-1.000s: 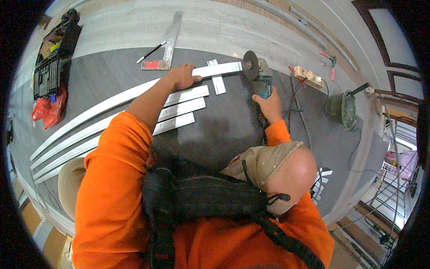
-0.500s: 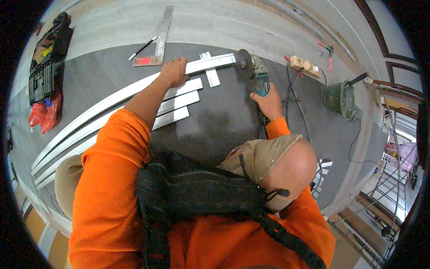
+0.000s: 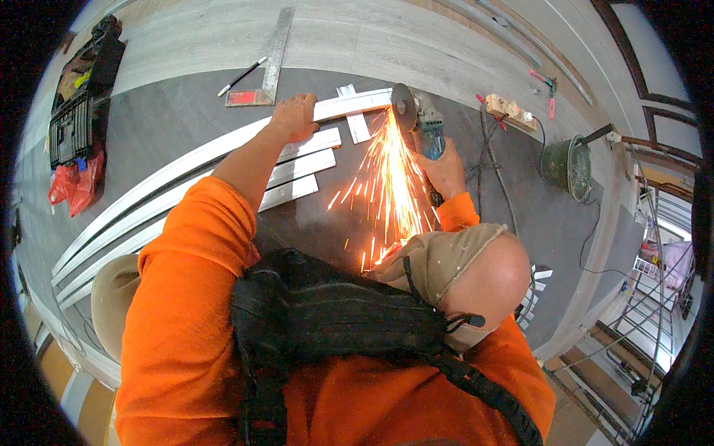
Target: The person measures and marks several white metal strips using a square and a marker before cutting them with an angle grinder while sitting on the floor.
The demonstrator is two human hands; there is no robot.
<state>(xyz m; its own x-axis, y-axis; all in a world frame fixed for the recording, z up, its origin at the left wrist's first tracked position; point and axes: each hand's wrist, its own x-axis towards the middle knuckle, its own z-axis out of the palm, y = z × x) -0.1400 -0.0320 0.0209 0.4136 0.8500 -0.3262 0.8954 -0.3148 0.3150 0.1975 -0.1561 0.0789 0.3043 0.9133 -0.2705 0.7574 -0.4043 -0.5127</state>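
Observation:
My left hand (image 3: 294, 119) grips a long white metal strip (image 3: 353, 102), pressing it to the dark floor mat near its right end, which rests across a short white piece (image 3: 353, 126). My right hand (image 3: 442, 167) is wrapped around a blue-and-grey angle grinder (image 3: 428, 119). Its disc (image 3: 404, 105) meets the strip's end, and a bright spray of orange sparks (image 3: 394, 186) streams down toward my bent leg. More long white strips (image 3: 297, 175) lie below the held one. A steel square (image 3: 275, 63) and a black-and-white marker (image 3: 242, 74) lie above it.
An open black toolbox (image 3: 82, 82) and red plastic bag (image 3: 82, 178) are at left. A wooden power strip (image 3: 509, 111), pliers (image 3: 549, 97), cords and a green bucket (image 3: 565, 167) are at right, with short white offcuts (image 3: 539, 282) beside my knee and metal scaffolding (image 3: 647, 312) beyond.
Sparks now pour from the disc at the strip's end; there were none earlier. Both hands and the grinder appear slightly higher and further left than in the oldest view, along with the whole scene.

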